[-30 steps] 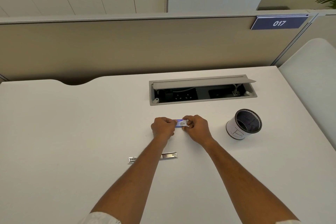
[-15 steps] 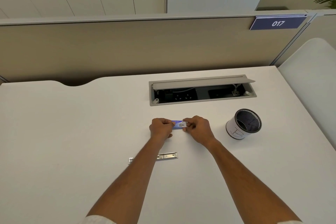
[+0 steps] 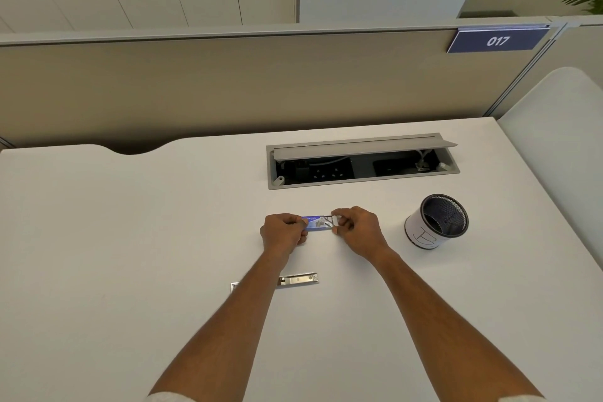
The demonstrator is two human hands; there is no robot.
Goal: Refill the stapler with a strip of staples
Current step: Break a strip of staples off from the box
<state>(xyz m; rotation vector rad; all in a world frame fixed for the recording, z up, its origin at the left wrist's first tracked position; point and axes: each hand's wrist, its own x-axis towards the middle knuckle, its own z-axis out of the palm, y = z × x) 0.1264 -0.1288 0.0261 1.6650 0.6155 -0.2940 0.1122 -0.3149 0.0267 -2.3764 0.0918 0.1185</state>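
A small blue staple box (image 3: 316, 223) sits just above the white desk (image 3: 130, 254), held between both hands. My left hand (image 3: 283, 233) grips its left end with curled fingers. My right hand (image 3: 357, 229) pinches the right end, where a flap or inner tray shows slightly pulled out. A flat silver metal stapler (image 3: 297, 279) lies on the desk nearer to me, partly hidden under my left forearm. The staples themselves cannot be made out.
A black mesh pen cup (image 3: 437, 220) with a white paper wrap stands to the right of my hands. Behind them a grey cable box (image 3: 359, 161) is set into the desk with its lid raised. A beige partition runs along the back.
Both hands have stayed in place on the box. My right hand has shifted a little to the right, and more of the box's right end now shows.
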